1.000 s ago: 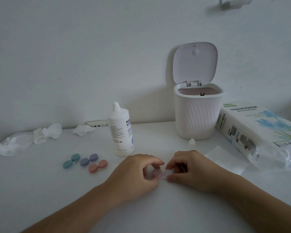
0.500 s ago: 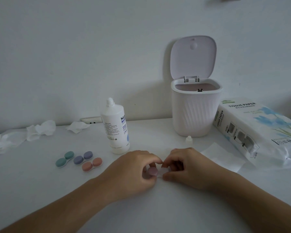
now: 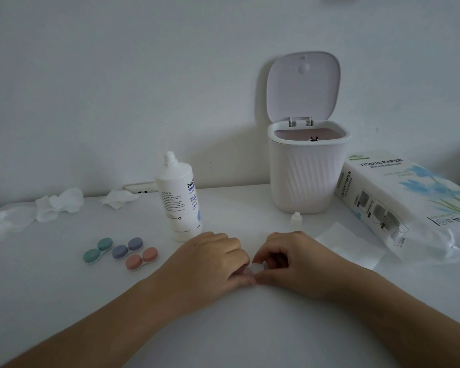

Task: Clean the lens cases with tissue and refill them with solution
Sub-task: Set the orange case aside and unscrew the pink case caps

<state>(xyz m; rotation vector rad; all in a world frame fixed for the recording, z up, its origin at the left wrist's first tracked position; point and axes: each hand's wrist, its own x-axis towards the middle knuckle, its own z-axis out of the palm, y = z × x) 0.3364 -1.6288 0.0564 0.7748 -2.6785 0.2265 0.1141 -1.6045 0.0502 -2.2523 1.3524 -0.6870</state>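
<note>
- A lens case, small and pale, is held low at the centre of the frame, between the fingertips of both hands, just above or on the white surface; which of the two cannot be told.
- The left hand is curled, and its thumb and fingers are pinched on the left part of the case, most of which is hidden.
- The right hand is curled likewise, and the right end of the case is gripped between its thumb and forefinger.
- Three more lens cases are seen left of the hands, lids on: a green one, a purple one and an orange one, the purple and orange touching.
- A solution bottle is stood upright just behind the left hand, uncapped; its small cap is set apart, in front of the bin.
- A white bin is placed against the wall at upper right of centre, its lid raised.
- A tissue pack is laid at the right edge, torn open at its near end, with a flat tissue sheet beside the right hand.
- Crumpled tissues are scattered along the wall at the left, one wad near a wall socket.
</note>
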